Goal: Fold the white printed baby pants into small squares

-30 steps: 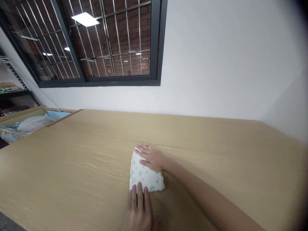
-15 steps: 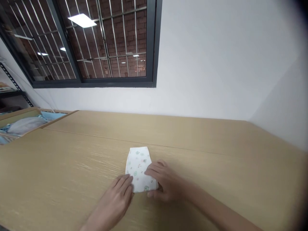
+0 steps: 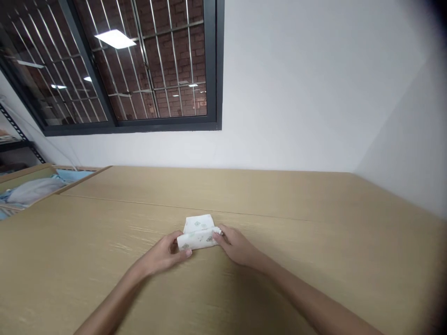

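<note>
Lying on a pale wooden table (image 3: 296, 265), a folded white cloth (image 3: 198, 231) with small green prints is seen near the middle of the view, just in front of a long seam (image 3: 244, 214) in the tabletop. The cloth is laid flat, and a front fold is seen over a back layer. Its left end is gripped by the left hand (image 3: 162, 253), with the fingers closed around the edge of the fold. Its right end is gripped by the right hand (image 3: 237, 246), with the fingertips (image 3: 217, 236) pressed on the corner of the fold. So the grip of both hands is closed on the cloth, and the 2 forearms are stretched in from the lower corners of the view.

Farther to the left, a shallow wooden box (image 3: 24, 173) is placed beyond the table, and a gray pillow (image 3: 35, 190) and blue cloth (image 3: 75, 175) are seen inside it. A dark metal shelf (image 3: 12, 125) is seen at the far left. Above the table, a white wall (image 3: 296, 93) and a dark-framed window (image 3: 213, 70) with metal bars are seen, and a brick wall (image 3: 174, 46) is visible through the glass.
</note>
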Available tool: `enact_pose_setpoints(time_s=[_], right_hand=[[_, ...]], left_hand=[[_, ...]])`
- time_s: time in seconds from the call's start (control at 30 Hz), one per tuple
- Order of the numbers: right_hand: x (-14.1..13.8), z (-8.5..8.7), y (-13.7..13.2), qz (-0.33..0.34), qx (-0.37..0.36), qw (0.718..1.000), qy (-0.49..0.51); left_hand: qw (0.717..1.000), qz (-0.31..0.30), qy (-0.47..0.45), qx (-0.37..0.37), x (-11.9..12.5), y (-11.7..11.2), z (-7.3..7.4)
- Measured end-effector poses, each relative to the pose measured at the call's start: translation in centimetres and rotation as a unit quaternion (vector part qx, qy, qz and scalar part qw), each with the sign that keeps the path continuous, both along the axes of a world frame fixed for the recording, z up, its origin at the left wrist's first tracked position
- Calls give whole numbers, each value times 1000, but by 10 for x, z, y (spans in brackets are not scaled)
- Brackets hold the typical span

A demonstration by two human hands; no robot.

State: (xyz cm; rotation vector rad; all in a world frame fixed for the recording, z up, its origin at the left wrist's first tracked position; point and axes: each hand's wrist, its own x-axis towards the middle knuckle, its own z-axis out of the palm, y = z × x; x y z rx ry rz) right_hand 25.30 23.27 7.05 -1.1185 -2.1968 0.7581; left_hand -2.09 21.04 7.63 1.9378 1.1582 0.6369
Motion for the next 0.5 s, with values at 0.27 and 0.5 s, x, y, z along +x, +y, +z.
enact_pose_setpoints(time_s=[0.27,0.5], right_hand=[[-20,-17,44,-114,-16,993,22],[-28,-36,60,-212,17,977,-22]], left_hand=[[981,169,74,65,9,47,-29],[936,265,193,126,21,50,-42]])
